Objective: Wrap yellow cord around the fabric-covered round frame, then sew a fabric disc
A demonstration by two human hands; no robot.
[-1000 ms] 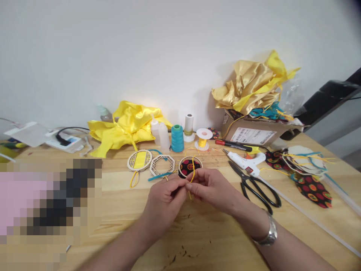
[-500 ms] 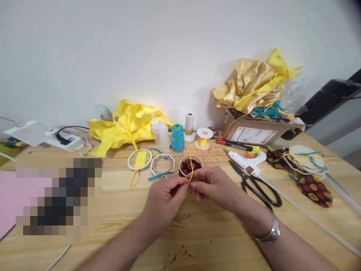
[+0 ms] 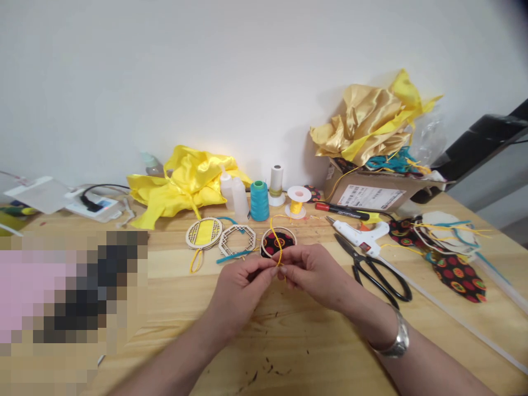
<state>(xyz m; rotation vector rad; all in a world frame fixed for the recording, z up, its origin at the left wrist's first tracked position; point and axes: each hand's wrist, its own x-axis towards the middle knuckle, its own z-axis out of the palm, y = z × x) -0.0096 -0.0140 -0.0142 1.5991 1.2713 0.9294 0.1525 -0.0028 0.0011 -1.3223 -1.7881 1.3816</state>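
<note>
My left hand (image 3: 243,286) and my right hand (image 3: 311,272) meet over the table, thumbs and fingers pinched on a yellow cord (image 3: 281,248). The cord's upper length rises from the fingertips across a round wooden frame backed with dark red-patterned fabric (image 3: 270,242). That frame lies just beyond my fingers, partly covered by them. Left of it is an octagonal lattice frame (image 3: 225,240) with a teal cord (image 3: 233,257) at its lower edge. Further left lies a round lattice frame with yellow fabric (image 3: 203,234) and a yellow loop below.
Black scissors (image 3: 381,278) and a white glue gun (image 3: 358,235) lie right of my hands. Behind stand a teal thread cone (image 3: 259,202), a yellow thread spool (image 3: 296,207) and squeeze bottles (image 3: 239,199). A cardboard box (image 3: 367,190) of fabric stands back right, yellow satin (image 3: 185,181) back left.
The free upper end of the yellow cord has shifted to the left and now bends over the frame's rim. Both hands stay pinched together in nearly the same place.
</note>
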